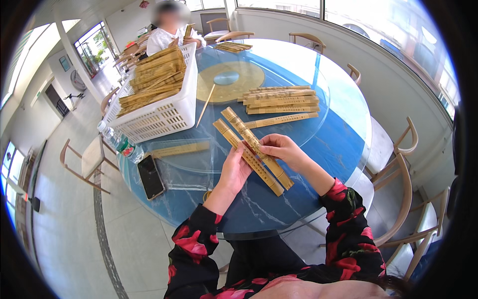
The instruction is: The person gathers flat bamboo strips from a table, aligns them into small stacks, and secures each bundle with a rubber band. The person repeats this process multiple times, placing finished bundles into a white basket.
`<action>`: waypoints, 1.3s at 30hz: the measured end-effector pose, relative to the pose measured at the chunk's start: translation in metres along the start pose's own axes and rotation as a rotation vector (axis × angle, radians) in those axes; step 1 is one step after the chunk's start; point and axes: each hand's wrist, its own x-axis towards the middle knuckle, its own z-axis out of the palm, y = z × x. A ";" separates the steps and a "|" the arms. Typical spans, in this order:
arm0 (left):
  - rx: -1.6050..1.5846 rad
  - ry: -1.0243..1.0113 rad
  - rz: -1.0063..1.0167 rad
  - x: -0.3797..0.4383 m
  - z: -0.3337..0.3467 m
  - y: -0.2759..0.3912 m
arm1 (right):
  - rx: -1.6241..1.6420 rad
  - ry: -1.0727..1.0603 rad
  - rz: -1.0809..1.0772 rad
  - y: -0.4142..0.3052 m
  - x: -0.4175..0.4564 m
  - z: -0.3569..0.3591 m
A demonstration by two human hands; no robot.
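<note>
My left hand (232,173) grips a long bamboo slip (261,172) with a column of dark characters on its face. A second bamboo slip (244,130), with dark markings, is pinched between the thumb and fingers of my right hand (283,147). Both slips lie almost parallel, side by side, tilted over the table's near part. A little reddish colour shows between them near my fingers. Just beyond my hands, a single bamboo slip (285,119) rests on the glass tabletop, partly covered by the held ones. Behind it sits a pile of similar slips (280,100).
A white slatted plastic basket (168,117) heaped with bamboo slips (158,73) stands at left. Near it are a water bottle (121,144), a phone (150,177), clear plastic packaging (186,183) and a thin stick (205,106). Across the table, a person (173,35) holds slips. Chairs surround the table.
</note>
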 end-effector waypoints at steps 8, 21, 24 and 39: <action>-0.045 -0.165 -0.013 0.002 -0.004 -0.002 | -0.106 0.001 -0.069 0.012 0.003 0.011; -0.247 -0.077 0.043 0.010 -0.021 -0.008 | -1.444 0.596 -0.409 0.021 0.023 -0.082; -0.237 -0.082 0.042 0.009 -0.023 -0.007 | -1.511 0.522 -0.287 0.008 0.023 -0.071; -0.053 -0.009 0.169 0.001 -0.002 -0.012 | -1.236 0.377 -0.679 -0.003 -0.009 0.032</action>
